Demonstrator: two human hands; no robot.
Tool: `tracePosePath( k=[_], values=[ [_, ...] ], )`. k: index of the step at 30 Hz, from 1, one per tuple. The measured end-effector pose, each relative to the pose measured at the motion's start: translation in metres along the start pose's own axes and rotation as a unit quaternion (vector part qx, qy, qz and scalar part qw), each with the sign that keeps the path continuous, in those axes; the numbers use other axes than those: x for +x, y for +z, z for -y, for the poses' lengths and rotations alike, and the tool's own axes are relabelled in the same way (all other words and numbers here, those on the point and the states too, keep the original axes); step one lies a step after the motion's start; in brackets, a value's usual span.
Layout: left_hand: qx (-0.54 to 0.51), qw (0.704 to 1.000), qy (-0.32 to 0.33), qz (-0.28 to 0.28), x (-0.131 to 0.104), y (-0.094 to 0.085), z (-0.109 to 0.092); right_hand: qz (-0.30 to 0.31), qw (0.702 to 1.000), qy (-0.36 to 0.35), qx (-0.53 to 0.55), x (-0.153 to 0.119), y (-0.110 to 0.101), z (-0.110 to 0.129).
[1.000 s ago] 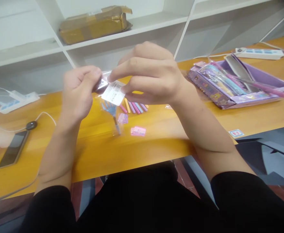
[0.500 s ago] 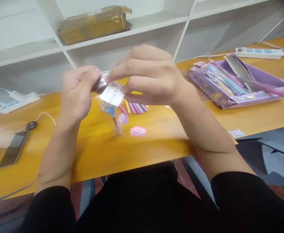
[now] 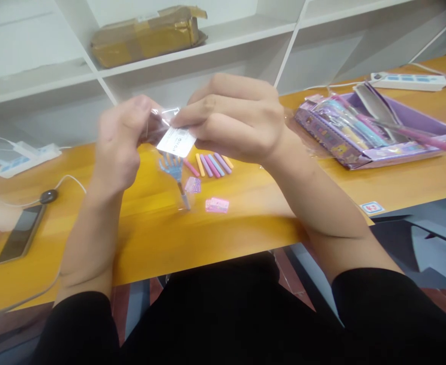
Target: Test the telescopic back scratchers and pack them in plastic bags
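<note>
My left hand (image 3: 119, 142) is closed on one side of a small clear plastic wrapper (image 3: 165, 115). Pinching its other side is my right hand (image 3: 238, 116). A white printed label (image 3: 177, 142) shows on the wrapper, between the two hands. Below them on the table lies a blue hand-shaped item (image 3: 173, 170) with a dark and grey stem. Several pink, orange, purple and blue sticks (image 3: 212, 166) lie beside it in a row. Small purple cards (image 3: 193, 185) and pink cards (image 3: 217, 205) rest nearer the front edge.
An open purple box (image 3: 354, 134) with wrapped pens stands at the right, near a power strip (image 3: 409, 81). At the left are another power strip (image 3: 28, 161), cables and a phone (image 3: 21, 233). A taped package (image 3: 146, 38) sits on the shelf (image 3: 245, 35).
My left hand has shifted slightly up, and the label has tilted flatter between the hands. More of the coloured sticks shows below my right hand.
</note>
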State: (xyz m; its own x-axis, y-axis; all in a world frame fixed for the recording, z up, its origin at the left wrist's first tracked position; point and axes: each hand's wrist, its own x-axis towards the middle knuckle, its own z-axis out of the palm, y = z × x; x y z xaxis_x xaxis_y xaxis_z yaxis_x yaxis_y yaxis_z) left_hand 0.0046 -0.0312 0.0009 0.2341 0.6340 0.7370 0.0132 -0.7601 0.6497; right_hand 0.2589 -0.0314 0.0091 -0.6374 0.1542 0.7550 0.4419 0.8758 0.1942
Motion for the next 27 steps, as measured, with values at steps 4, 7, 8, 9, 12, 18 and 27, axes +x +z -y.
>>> tracePosePath(
  k=[4, 7, 8, 9, 12, 18, 27],
  values=[
    [-0.01, 0.996, 0.006, 0.084, 0.004, -0.011, -0.001, -0.004, 0.994, 0.071, 0.081, 0.005, 0.001, -0.002],
    [0.018, 0.99, 0.0, 0.14, 0.005, -0.021, -0.011, -0.013, 0.986, 0.097, 0.134, 0.006, 0.004, -0.004],
    [0.031, 0.988, -0.001, 0.153, 0.004, -0.024, -0.014, -0.015, 0.984, 0.1, 0.149, 0.007, 0.005, -0.005],
    [0.043, 0.986, 0.001, 0.161, 0.004, -0.025, -0.016, -0.016, 0.981, 0.102, 0.161, 0.007, 0.006, -0.005],
    [0.067, 0.984, 0.005, 0.168, 0.004, -0.028, -0.016, -0.019, 0.978, 0.108, 0.177, 0.007, 0.007, -0.005],
    [0.072, 0.984, -0.002, 0.164, 0.006, -0.031, -0.005, -0.002, 0.982, 0.122, 0.145, 0.009, 0.004, 0.003],
    [0.082, 0.983, -0.05, 0.155, 0.0, -0.023, -0.024, -0.142, 0.983, 0.087, 0.075, 0.002, 0.006, 0.015]
  ],
)
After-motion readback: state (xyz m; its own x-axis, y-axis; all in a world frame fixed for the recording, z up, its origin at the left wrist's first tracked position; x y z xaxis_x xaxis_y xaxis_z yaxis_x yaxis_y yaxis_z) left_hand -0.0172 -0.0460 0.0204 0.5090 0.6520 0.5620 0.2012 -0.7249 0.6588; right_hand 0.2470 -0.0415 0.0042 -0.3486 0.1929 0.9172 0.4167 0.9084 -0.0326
